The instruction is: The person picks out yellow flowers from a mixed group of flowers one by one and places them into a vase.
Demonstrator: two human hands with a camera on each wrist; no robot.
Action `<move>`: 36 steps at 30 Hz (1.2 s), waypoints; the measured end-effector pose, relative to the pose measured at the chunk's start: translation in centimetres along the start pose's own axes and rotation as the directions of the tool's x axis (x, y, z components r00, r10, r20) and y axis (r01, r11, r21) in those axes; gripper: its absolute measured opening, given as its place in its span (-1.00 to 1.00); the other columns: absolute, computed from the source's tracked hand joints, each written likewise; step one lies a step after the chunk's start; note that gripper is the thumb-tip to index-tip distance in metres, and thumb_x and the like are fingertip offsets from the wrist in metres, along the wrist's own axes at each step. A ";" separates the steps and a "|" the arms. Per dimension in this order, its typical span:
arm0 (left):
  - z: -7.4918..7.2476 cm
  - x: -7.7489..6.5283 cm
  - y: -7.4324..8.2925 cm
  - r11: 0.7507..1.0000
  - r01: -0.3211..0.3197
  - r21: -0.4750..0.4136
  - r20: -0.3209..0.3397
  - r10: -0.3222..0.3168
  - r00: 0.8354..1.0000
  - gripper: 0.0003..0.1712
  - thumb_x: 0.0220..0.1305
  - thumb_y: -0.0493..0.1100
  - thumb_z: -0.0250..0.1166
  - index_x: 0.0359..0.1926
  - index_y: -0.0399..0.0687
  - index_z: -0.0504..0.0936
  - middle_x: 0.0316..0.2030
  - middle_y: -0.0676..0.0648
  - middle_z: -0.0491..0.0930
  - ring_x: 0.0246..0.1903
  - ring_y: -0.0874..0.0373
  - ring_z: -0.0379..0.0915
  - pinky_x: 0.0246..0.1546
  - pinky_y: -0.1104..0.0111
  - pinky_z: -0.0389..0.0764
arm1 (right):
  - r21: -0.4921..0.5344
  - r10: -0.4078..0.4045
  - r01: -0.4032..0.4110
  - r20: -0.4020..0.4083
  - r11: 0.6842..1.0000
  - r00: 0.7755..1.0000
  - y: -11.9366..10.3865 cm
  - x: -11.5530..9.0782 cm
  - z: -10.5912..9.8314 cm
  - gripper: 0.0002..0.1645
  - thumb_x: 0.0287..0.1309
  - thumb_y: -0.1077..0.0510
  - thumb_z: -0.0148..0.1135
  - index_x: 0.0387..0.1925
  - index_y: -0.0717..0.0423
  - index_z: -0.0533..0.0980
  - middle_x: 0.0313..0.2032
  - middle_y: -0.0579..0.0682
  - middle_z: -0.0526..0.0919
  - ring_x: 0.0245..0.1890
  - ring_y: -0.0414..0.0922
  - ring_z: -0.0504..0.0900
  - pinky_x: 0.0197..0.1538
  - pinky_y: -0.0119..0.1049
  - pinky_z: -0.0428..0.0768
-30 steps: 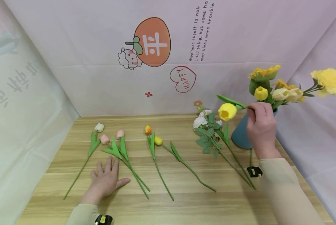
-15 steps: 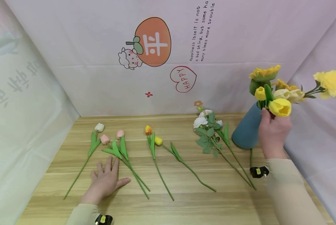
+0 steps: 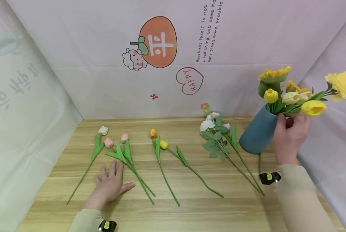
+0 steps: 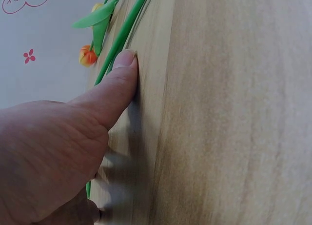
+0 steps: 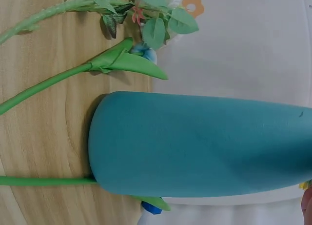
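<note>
My right hand (image 3: 291, 138) is at the mouth of the blue vase (image 3: 258, 132), pinching the stem of a yellow tulip (image 3: 313, 108) whose bloom leans right. Yellow and cream flowers stand in the vase, among them a smaller yellow tulip (image 3: 270, 95) and a large ruffled yellow bloom (image 3: 342, 85). The right wrist view shows the vase (image 5: 200, 144) upright on the table; only a bit of my fingers (image 5: 307, 205) shows at its edge. My left hand (image 3: 109, 187) rests on the wood with fingers spread, beside two pink tulips (image 3: 124, 138).
Across the table (image 3: 201, 212) lie a white tulip (image 3: 103, 130), an orange tulip (image 3: 153, 133), a yellow tulip (image 3: 163, 145) and a white rose spray (image 3: 207, 125). A blue flower (image 5: 152, 208) lies behind the vase. A printed cloth (image 3: 103, 93) hangs behind.
My right hand has carried the yellow tulip rightward from the vase's left side to its mouth, and the bloom now leans right among the others. The left hand has stayed put.
</note>
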State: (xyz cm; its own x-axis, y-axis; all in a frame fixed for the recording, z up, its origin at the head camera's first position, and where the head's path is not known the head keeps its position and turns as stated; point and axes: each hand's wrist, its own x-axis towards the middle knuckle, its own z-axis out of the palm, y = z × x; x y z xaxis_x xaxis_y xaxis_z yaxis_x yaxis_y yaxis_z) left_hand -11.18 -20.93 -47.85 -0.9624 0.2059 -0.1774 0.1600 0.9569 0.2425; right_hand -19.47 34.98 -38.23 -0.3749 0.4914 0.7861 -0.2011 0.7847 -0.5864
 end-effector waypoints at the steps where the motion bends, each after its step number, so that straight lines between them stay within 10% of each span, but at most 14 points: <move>1: 0.0 0.0 0.0 1.000 0.000 -0.002 0.001 0.000 1.000 0.14 0.22 0.46 0.07 0.45 -0.32 0.00 0.41 -0.52 -0.19 0.21 -0.73 -0.38 0.00 -0.60 -0.17 | 0.000 0.006 -0.006 -0.010 1.000 1.000 0.0 0.0 0.0 -0.69 0.25 0.16 0.16 -0.35 0.42 0.49 -0.33 -0.49 0.24 -0.33 -0.34 0.36 -0.25 -0.47 0.30; 6: 0.0 0.0 0.0 1.000 0.002 0.007 0.001 -0.002 1.000 0.14 0.22 0.47 0.06 0.45 -0.32 0.00 0.41 -0.52 -0.19 0.21 -0.73 -0.37 0.00 -0.60 -0.15 | -0.029 0.161 -0.161 0.004 0.987 0.987 0.0 0.4 -0.3 -0.73 0.25 0.10 0.12 -0.41 0.27 0.49 -0.45 -0.39 0.25 -0.35 -0.45 0.26 -0.21 -0.43 0.22; 19: 0.1 0.0 -0.1 1.000 -0.001 0.005 -0.003 0.001 1.000 0.14 0.22 0.47 0.06 0.45 -0.33 0.00 0.41 -0.52 -0.18 0.21 -0.73 -0.37 -0.01 -0.60 -0.14 | -0.142 0.479 -0.458 0.193 0.877 0.856 2.6 -2.7 -0.9 -0.86 0.32 0.03 -0.08 -0.33 -0.10 0.40 -0.46 -0.13 0.39 -0.50 -0.25 0.32 -0.34 -0.32 0.25; 31: 0.1 0.1 -0.1 1.000 0.001 0.016 0.002 -0.002 1.000 0.14 0.22 0.48 0.04 0.45 -0.32 0.00 0.41 -0.52 -0.18 0.21 -0.73 -0.37 -0.01 -0.61 -0.15 | -0.204 0.305 -0.255 0.268 0.945 0.914 2.0 -7.8 -0.1 -0.78 0.21 0.14 0.00 -0.33 0.23 0.48 -0.48 0.03 0.51 -0.49 -0.07 0.40 -0.37 -0.15 0.34; 36: 0.1 0.0 0.1 1.000 0.001 0.013 0.005 -0.001 1.000 0.14 0.22 0.47 0.06 0.45 -0.33 0.00 0.40 -0.53 -0.18 0.20 -0.74 -0.37 -0.01 -0.61 -0.15 | -0.160 0.208 -0.153 0.425 0.975 0.881 1.0 -9.6 0.9 -0.81 0.22 0.16 0.03 -0.28 0.22 0.49 -0.43 0.14 0.59 -0.45 0.07 0.50 -0.35 0.00 0.41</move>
State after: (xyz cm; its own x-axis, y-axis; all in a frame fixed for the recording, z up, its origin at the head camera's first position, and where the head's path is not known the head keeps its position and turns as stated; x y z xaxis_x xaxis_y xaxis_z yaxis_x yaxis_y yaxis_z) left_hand -11.19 -20.85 -47.89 -0.9615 0.2058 -0.1822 0.1619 0.9597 0.2296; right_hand -16.86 30.77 -46.55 -0.7565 0.4354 0.4880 0.0062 0.7509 -0.6604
